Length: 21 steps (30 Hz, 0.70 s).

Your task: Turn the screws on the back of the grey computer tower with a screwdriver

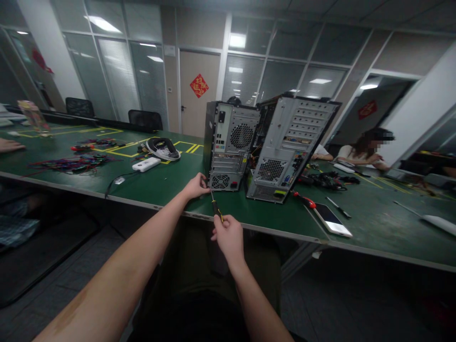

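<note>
My right hand [230, 237] grips the black and yellow handle of a screwdriver [216, 209]. Its thin shaft points up toward the lower left corner of a computer tower [231, 156], whose metal back panel faces me. At that same corner is my left hand [196, 186], fingers curled together beside the screwdriver's tip. What those fingers pinch, if anything, is too small to make out. A second, larger computer tower [281, 152] stands just to the right, tilted in view, its back also toward me.
Right of the towers lie a phone [333, 221], a pen-like tool [338, 207] and a red-handled tool [305, 200]. Bundled wires [73, 162] and a white power strip [146, 165] are on the left. A person [366, 149] sits at the far right. The green table's front edge [171, 211] is close.
</note>
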Motion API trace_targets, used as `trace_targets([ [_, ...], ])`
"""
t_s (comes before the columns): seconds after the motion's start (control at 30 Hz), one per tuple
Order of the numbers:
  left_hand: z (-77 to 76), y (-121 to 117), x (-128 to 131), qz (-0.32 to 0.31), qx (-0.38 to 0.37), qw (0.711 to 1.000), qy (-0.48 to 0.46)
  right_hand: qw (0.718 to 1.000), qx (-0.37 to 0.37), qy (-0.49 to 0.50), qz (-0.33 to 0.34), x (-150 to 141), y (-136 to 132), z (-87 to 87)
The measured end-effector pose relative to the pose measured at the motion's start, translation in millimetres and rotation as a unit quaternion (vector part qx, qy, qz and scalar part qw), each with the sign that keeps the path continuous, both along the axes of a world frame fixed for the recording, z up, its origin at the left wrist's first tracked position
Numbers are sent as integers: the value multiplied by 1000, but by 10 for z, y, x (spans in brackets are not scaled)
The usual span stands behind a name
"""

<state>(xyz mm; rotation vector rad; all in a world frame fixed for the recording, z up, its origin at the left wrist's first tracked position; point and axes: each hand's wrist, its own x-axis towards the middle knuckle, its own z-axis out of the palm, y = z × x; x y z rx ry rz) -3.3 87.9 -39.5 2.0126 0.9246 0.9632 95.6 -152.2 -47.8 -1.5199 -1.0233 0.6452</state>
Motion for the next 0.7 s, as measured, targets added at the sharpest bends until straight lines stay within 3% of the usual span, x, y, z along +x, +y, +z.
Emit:
trace_targets([
  [0.1, 9, -7, -1, 0, 1, 1000, -1, 993, 8, 117, 18, -54, 67, -37],
  [0.2, 14, -10, -2, 1, 4, 1000, 1, 991, 13, 136, 9, -67, 80, -42],
  [0.33, 3, 3, -3, -3, 1, 1000, -4, 997, 34, -39, -54, -24, 14, 9],
  [0.47, -12, 19, -2, -3, -1, 1000, -4, 962, -3, -251, -104, 5, -50, 86],
  [0.53, -13, 18, -2, -4, 1, 1000, -3, 954, -11, -277, -111, 5, -52, 104],
  [0.7, 6, -9, -2, -3, 3, 1000, -4, 970, 9, -223, -91, 6, -17, 89],
])
